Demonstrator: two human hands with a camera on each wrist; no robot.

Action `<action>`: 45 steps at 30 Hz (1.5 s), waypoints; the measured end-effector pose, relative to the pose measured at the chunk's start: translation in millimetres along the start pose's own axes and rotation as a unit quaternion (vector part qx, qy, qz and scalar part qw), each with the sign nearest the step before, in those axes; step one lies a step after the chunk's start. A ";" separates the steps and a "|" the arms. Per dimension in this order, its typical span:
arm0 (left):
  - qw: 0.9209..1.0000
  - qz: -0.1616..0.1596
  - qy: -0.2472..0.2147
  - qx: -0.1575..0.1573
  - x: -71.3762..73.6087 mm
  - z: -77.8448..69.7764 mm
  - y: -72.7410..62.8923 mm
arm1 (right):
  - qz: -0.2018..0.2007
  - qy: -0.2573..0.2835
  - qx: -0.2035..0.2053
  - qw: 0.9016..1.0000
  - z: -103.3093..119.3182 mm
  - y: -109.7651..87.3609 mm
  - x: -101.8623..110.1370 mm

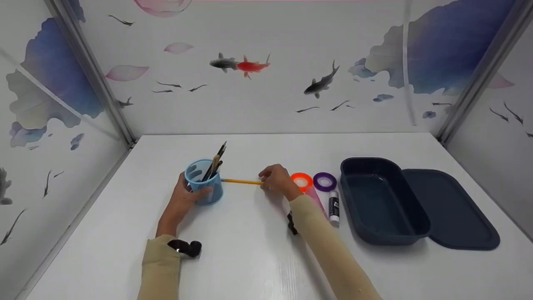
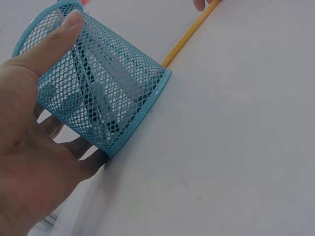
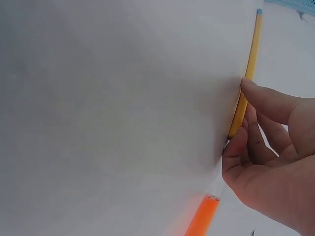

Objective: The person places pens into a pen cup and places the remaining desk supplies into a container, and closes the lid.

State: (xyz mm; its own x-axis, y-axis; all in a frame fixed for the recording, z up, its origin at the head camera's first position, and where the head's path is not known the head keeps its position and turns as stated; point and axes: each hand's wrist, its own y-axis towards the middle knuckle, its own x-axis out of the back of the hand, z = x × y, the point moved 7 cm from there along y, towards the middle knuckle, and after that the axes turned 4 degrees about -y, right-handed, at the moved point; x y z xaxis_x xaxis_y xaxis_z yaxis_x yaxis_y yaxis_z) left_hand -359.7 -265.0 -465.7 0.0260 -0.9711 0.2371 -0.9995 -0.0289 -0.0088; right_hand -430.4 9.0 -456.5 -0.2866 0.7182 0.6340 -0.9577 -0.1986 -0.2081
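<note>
My left hand (image 1: 183, 198) grips a light blue mesh pen holder (image 1: 215, 191), thumb on the near side and fingers round the far side. Several dark pencils (image 1: 219, 156) lean upright in the holder. To its right, a yellow pencil (image 1: 241, 181) lies along the white table, its bluish end beside the holder's base. In the right wrist view, my right hand (image 3: 290, 172) pinches this pencil (image 3: 253, 54) between thumb and fingers near its dark end. The left wrist view shows the holder's mesh wall (image 2: 118, 69) up close, standing on the table.
Right of my right hand lie an orange tape roll (image 1: 302, 175), a purple tape roll (image 1: 315, 182), a pink item (image 1: 315, 198) partly behind the sleeve, and a glue stick (image 1: 334, 208). Further right stands a dark blue box (image 1: 350, 212), with its flat lid (image 1: 454, 208) beside it.
</note>
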 end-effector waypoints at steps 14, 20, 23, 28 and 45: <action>1.000 0.003 0.004 -0.002 0.7 0.2 1.0 | 0.038 -0.009 0.032 0.999 5.6 -4.1 4.5; 1.000 0.005 0.006 0.009 1.1 -1.2 -0.8 | 0.049 -0.011 0.049 0.998 14.3 -8.8 16.7; 1.000 0.006 0.012 0.013 0.9 -1.0 -0.5 | 0.052 -0.007 0.057 0.997 16.1 -9.8 23.4; 1.000 0.001 0.014 0.010 0.8 -1.3 -1.4 | 0.051 0.004 0.059 0.997 16.5 -9.9 34.3; 1.000 0.001 0.025 0.003 0.4 1.5 -1.0 | -0.053 0.131 0.120 0.983 39.7 -33.9 68.9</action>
State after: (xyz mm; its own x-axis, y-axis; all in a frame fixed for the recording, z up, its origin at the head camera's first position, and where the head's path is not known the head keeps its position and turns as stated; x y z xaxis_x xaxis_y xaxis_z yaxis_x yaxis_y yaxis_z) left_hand -358.7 -265.7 -467.1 0.0223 -0.9582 0.2853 -0.9995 -0.0280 -0.0159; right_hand -418.7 38.8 -376.2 -0.1995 0.8840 0.4227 -0.9688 -0.2427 0.0505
